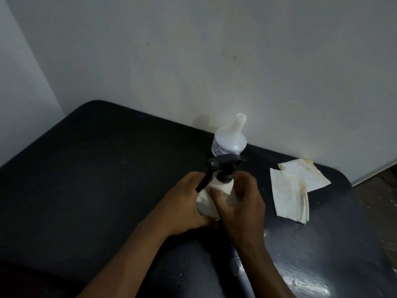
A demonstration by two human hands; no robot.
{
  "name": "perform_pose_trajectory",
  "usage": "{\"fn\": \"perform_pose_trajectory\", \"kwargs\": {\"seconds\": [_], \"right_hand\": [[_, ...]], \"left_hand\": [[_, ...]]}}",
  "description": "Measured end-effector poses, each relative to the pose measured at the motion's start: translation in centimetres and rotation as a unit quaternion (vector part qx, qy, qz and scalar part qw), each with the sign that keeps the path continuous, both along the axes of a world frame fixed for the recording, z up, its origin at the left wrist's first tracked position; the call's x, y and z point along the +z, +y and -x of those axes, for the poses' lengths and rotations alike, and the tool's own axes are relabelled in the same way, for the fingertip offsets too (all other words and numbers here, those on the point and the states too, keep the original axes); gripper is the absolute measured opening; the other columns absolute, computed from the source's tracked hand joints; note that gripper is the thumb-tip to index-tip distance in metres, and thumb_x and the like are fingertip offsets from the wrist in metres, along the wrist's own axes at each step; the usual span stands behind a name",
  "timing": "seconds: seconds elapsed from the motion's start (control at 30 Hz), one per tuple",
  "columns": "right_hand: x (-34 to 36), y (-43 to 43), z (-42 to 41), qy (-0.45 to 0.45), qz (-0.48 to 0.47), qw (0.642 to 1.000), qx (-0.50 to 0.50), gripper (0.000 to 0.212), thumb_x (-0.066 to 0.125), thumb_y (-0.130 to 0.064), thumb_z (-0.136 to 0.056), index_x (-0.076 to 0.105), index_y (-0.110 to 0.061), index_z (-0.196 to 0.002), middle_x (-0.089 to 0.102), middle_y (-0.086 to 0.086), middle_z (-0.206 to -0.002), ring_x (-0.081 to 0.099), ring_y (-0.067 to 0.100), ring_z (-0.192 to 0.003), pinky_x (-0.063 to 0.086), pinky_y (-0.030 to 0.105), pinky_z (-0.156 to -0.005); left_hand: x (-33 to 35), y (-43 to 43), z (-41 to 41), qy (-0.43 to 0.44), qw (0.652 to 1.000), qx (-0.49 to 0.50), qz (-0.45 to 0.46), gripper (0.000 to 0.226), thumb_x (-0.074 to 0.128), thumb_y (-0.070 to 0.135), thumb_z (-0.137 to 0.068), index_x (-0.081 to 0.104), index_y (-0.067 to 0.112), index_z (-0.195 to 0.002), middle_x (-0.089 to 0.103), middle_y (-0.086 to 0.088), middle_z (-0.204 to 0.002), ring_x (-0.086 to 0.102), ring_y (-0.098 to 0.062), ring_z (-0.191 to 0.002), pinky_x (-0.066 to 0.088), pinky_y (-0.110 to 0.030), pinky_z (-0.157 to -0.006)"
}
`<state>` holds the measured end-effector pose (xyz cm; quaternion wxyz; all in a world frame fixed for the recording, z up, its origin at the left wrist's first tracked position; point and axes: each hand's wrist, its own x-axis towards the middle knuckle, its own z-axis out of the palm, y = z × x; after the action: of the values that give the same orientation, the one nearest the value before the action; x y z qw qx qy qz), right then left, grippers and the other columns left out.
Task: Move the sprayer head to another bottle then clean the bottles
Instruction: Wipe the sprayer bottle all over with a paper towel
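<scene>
**Head view: two hands on a bottle, dark tabletop**

Head view, nearest items first. Two bare forearms enter from the lower edge and meet at mid-frame over the dark tabletop (107,168).

Left hand (182,203): fingers curled around the left side of a white bottle, pressing a white tissue (204,198) against its body.

Right hand (242,203): fingers wrapped around the right side of the same bottle, closed on it.

Bottle with sprayer (223,188): upright between the two hands, body mostly hidden by hands and tissue. Black sprayer head (223,163) is seated on its neck, trigger hanging down to the left.

Used tissues (294,190): right of the hands, lying flat on the tabletop, folded, with yellow-brown stains, apart from both bottles.

Open bottle (229,138): behind the held bottle, standing upright near the wall (214,50), translucent white, neck uncapped, printed label partly hidden by the sprayer head.

Wall: pale, faintly stained.
</scene>
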<state>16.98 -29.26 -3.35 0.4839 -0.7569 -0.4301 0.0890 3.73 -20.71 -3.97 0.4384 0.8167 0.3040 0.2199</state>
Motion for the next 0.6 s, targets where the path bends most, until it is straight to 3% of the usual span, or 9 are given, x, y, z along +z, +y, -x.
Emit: {"fn": "perform_pose_trajectory", "kwargs": {"seconds": [0.07,0.17,0.27,0.37,0.4,0.53,0.6], "right_hand": [[0.1,0.1,0.2,-0.055,0.066,0.996,-0.018,0.047,0.057,-0.071,-0.067,0.059,-0.035,-0.097,0.064,-0.017,-0.082,0.062,0.002,-0.075,0.045,0.017,-0.059],[0.2,0.1,0.0,-0.096,0.069,0.993,0.018,0.037,0.049,-0.065,-0.076,0.062,-0.035,-0.092,0.060,-0.021,-0.071,0.057,-0.004,-0.064,0.034,0.007,-0.052],[0.1,0.0,-0.5,-0.001,0.018,0.993,0.113,0.023,0.050,-0.044,-0.084,0.063,-0.031,-0.097,0.069,-0.015,-0.083,0.066,-0.002,-0.078,0.045,0.009,-0.061],[0.0,-0.1,-1.8,0.115,-0.032,0.969,0.216,0.024,0.056,-0.029,-0.087,0.065,-0.026,-0.109,0.073,-0.002,-0.099,0.070,0.013,-0.092,0.057,0.030,-0.075],[0.0,-0.2,-2.1,0.133,-0.048,0.961,0.239,0.023,0.059,-0.025,-0.087,0.065,-0.028,-0.109,0.073,-0.002,-0.101,0.069,0.016,-0.093,0.057,0.031,-0.076],[0.3,0.2,-1.9,0.132,-0.066,0.962,0.230,0.028,0.069,-0.015,-0.083,0.066,-0.034,-0.103,0.073,-0.008,-0.096,0.070,0.010,-0.087,0.055,0.022,-0.071],[0.2,0.5,-1.0,0.135,-0.082,0.968,0.193,0.026,0.078,-0.017,-0.078,0.067,-0.035,-0.093,0.074,-0.011,-0.088,0.070,0.004,-0.079,0.053,0.015,-0.066]], "left_hand": [[-0.3,-0.8,-0.7,-0.011,0.999,0.042,-0.026,0.076,0.083,0.037,-0.069,0.039,0.043,-0.130,0.048,0.011,-0.137,0.052,-0.006,-0.122,0.048,-0.031,-0.099],[-0.6,-1.1,-0.9,0.013,0.999,0.026,-0.030,0.081,0.078,0.032,-0.075,0.032,0.036,-0.142,0.038,0.007,-0.150,0.043,-0.009,-0.133,0.040,-0.025,-0.104],[-0.3,-0.1,-0.3,0.043,0.999,-0.028,-0.004,0.089,0.082,0.029,-0.073,0.030,0.028,-0.146,0.040,0.006,-0.149,0.044,-0.009,-0.132,0.040,-0.026,-0.106],[0.2,1.0,0.5,0.048,0.997,-0.046,0.032,0.087,0.086,0.032,-0.068,0.037,0.032,-0.139,0.051,0.011,-0.133,0.051,-0.004,-0.119,0.044,-0.026,-0.099],[0.3,1.1,0.6,0.050,0.996,-0.052,0.045,0.089,0.086,0.032,-0.067,0.036,0.034,-0.140,0.050,0.013,-0.134,0.050,-0.003,-0.120,0.044,-0.026,-0.100],[0.2,0.9,0.4,0.034,0.995,-0.061,0.071,0.102,0.089,0.029,-0.064,0.030,0.035,-0.147,0.050,0.015,-0.139,0.048,0.001,-0.125,0.043,-0.029,-0.106],[0.0,0.4,0.0,0.030,0.993,-0.068,0.096,0.114,0.092,0.031,-0.057,0.024,0.038,-0.149,0.051,0.018,-0.139,0.048,0.007,-0.124,0.042,-0.023,-0.105]]}}
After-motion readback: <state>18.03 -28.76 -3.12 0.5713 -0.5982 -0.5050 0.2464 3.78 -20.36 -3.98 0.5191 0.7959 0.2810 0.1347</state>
